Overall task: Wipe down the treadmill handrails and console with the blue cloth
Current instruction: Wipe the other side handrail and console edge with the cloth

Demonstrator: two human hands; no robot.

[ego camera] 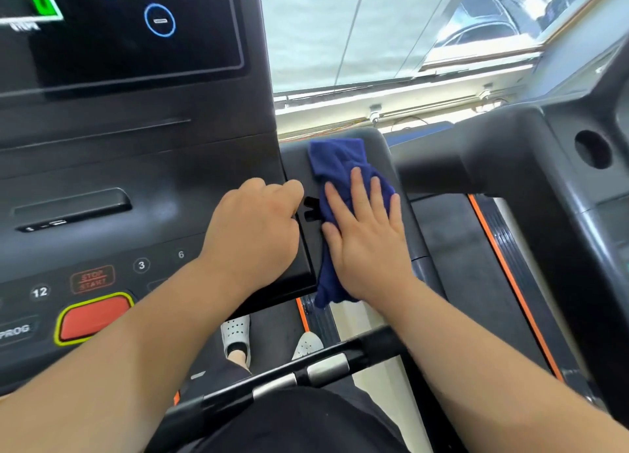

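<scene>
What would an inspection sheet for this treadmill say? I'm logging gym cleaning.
Surface: black console, red stop button, screen lit.
Job's things: blue cloth flat on the console's right wing; handrail bar below, untouched.
Clutter: nothing seen.
Hands: right hand flat, pressing the cloth; left hand curled, resting on the console edge.
Cables: thin wire looped by the window sill.
Surroundings: window ahead, parked cars outside; second treadmill at right.

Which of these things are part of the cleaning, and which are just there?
In the job: blue cloth, right hand pressing it flat, console, handrail, left hand.
Just there: shoes, next treadmill, window, parked cars.
</scene>
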